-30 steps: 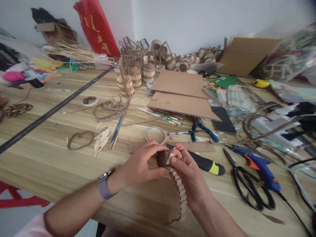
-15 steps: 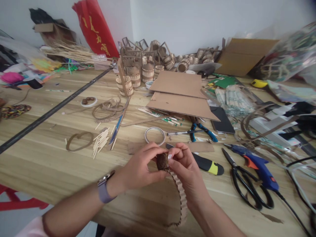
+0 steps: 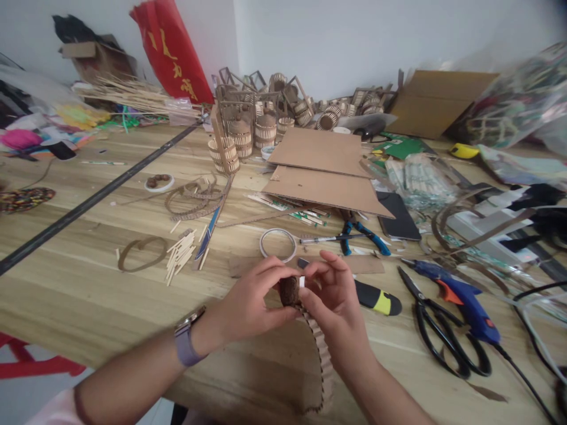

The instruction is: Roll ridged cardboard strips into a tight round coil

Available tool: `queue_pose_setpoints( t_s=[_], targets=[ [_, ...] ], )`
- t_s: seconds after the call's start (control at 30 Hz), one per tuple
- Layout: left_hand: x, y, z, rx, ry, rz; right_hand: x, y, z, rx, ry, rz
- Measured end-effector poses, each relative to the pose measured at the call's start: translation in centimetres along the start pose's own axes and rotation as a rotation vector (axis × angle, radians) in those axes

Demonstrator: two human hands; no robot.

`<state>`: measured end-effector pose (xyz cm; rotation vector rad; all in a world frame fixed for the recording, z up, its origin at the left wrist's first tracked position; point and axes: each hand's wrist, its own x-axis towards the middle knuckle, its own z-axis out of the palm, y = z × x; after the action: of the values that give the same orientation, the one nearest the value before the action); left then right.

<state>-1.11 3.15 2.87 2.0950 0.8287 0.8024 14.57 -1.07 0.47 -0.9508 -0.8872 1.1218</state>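
Between my two hands is a tight roll of brown corrugated cardboard strip (image 3: 290, 291). Its loose tail (image 3: 324, 366) curves down toward the table's front edge. My left hand (image 3: 250, 298) is closed on the roll, fingers over the top and thumb below. On the right side, my right hand (image 3: 336, 301) pinches at the roll with thumb and forefinger, its other fingers raised. A small white piece (image 3: 302, 282) shows at the right thumb tip; I cannot tell whether it is tape or paper. Behind the hands lies a roll of white tape (image 3: 277, 244).
To the right lie a utility knife (image 3: 378, 297), black scissors (image 3: 443, 324) and a blue glue gun (image 3: 460, 298). Pliers (image 3: 363, 233) and cardboard sheets (image 3: 328, 183) are farther back. Short sticks (image 3: 181, 255) lie left. Small slatted buckets (image 3: 224, 154) crowd the back.
My right hand has shifted slightly, its fingers spreading a little more. The cardboard roll has moved slightly left, and the white piece shows more clearly.
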Motion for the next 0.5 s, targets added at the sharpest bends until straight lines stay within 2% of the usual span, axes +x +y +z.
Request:
queue_pose_setpoints(
  t_s=[0.1, 0.27, 0.5],
  targets=[
    [0.0, -0.3, 0.1, -0.011, 0.008, 0.007, 0.2, -0.2, -0.3, -0.020, 0.011, -0.053],
    [-0.1, -0.6, 0.1, 0.006, 0.021, 0.009, 0.2, -0.5, -0.8, -0.166, -0.109, -0.160],
    [-0.1, -0.4, 0.0, 0.017, 0.005, -0.022, 0.5, -0.1, -1.7, -0.366, -0.170, -0.202]
  ],
)
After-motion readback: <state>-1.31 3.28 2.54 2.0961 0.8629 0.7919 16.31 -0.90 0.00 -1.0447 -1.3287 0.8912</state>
